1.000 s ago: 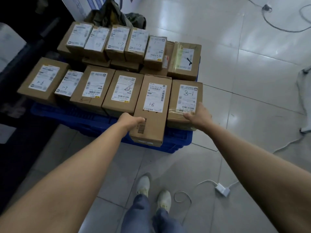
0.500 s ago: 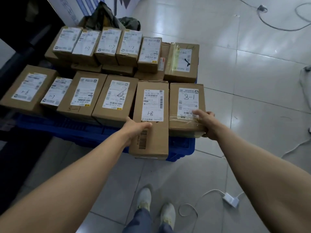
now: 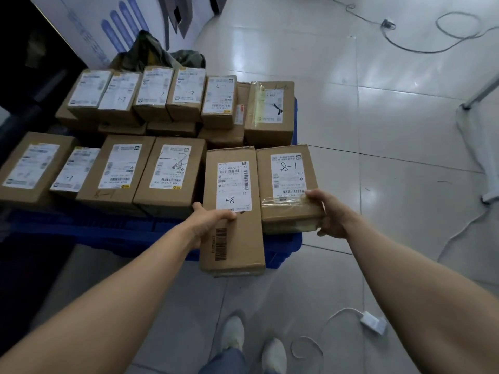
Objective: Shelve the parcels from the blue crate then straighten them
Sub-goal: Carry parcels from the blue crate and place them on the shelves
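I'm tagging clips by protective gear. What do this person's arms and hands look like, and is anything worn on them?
Nothing worn shows. The left hand and right hand are bare, with no gloves and no ring visible. The left forearm and right forearm are bare to the frame's edge: no sleeve, watch, wristband or marking in view.

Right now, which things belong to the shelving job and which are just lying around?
Job: left hand gripping the long parcel; right hand gripping the taped parcel; stacked parcels; blue crate.
Lying about: white charger; dark bag behind the stack.
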Action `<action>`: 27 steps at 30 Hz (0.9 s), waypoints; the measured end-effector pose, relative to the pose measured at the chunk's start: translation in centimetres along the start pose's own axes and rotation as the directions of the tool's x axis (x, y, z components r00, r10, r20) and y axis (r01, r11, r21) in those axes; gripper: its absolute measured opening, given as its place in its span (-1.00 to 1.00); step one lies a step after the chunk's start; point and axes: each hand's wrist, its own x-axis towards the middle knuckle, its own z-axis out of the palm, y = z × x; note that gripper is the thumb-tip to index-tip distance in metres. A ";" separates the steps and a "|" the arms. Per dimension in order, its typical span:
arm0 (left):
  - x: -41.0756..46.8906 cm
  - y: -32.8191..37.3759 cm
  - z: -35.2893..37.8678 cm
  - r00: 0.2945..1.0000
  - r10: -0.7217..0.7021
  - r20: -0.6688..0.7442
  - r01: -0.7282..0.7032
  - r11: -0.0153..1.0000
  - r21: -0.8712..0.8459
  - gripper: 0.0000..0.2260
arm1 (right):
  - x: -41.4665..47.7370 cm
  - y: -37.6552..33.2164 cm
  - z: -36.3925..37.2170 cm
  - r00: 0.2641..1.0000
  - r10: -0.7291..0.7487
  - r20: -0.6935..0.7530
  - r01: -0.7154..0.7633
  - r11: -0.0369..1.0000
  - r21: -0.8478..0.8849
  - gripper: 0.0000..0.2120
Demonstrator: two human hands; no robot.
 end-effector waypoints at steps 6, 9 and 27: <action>-3.2 1.4 -0.7 0.998 0.062 -0.005 -0.062 0.993 -0.095 -0.17 | -3.9 -1.8 0.4 0.988 -0.142 -0.066 0.151 0.978 0.148 -0.39; -6.8 3.8 -2.1 0.991 0.132 -0.010 -0.132 0.980 -0.150 -0.19 | -7.7 -4.9 0.1 0.977 -0.205 -0.059 0.211 0.969 0.130 -0.36; -34.5 4.7 -25.9 0.829 0.463 -0.312 -0.555 0.621 -0.554 -0.31 | -31.2 -24.3 22.6 0.755 -0.495 0.430 0.513 0.854 0.082 -0.35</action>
